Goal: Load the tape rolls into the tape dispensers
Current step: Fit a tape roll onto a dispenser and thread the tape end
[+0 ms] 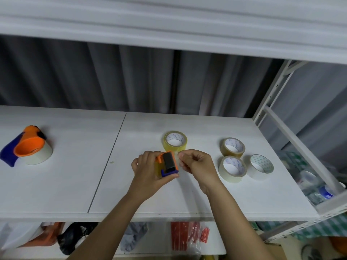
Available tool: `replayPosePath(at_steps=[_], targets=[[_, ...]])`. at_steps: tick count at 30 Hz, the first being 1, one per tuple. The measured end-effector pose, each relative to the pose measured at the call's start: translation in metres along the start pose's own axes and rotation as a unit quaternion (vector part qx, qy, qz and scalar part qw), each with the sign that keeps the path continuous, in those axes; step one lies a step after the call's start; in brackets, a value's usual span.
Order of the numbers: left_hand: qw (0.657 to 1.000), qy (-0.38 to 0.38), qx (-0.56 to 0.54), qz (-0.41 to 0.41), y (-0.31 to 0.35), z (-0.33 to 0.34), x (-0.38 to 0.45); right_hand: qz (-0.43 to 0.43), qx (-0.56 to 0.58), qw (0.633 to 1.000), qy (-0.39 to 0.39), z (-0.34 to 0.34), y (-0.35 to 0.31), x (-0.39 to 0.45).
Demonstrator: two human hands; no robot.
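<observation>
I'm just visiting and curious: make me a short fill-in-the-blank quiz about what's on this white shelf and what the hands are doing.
1. The left hand grips an orange and ____ tape dispenser.
2. Loose tape rolls lying on the shelf, outside any dispenser: ____.
3. The yellowish roll lies just ____ the hands.
4. The second dispenser sits far to the person's ____.

Missing words: blue; four; behind; left

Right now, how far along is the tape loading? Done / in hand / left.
Done: the dispenser at far left already carries a roll. In hand: the left hand grips a second dispenser with yellowish tape in it, while the right hand pinches at something by its head, apparently the tape end, too faint to confirm. Left: four loose rolls on the shelf, yellow, brown, clear, white. No empty dispenser is visible.
</observation>
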State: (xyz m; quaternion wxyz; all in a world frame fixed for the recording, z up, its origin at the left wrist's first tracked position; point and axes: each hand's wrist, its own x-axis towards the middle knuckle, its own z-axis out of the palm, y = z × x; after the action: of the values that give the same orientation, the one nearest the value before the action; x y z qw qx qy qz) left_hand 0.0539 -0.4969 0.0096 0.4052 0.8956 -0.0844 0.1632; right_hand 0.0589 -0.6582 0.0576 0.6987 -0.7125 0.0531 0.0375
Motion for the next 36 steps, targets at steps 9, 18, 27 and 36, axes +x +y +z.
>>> replayPosePath(at_steps=[9, 18, 27, 36], targets=[[1.0, -0.002, -0.016, 0.005, 0.003, -0.002, -0.002, 0.101, 0.087, 0.989, -0.063, 0.002, 0.004, 0.001], [1.0, 0.005, -0.005, 0.005, 0.003, -0.002, -0.001, 0.116, 0.087, 0.987, -0.066, 0.005, 0.005, 0.001], [1.0, 0.004, -0.013, -0.015, -0.003, -0.003, 0.001, -0.001, -0.033, 0.999, 0.003, -0.005, 0.024, -0.007], [1.0, 0.01, -0.01, -0.008, -0.005, -0.004, 0.0, 0.002, 0.006, 0.999, -0.053, 0.005, 0.033, -0.007]])
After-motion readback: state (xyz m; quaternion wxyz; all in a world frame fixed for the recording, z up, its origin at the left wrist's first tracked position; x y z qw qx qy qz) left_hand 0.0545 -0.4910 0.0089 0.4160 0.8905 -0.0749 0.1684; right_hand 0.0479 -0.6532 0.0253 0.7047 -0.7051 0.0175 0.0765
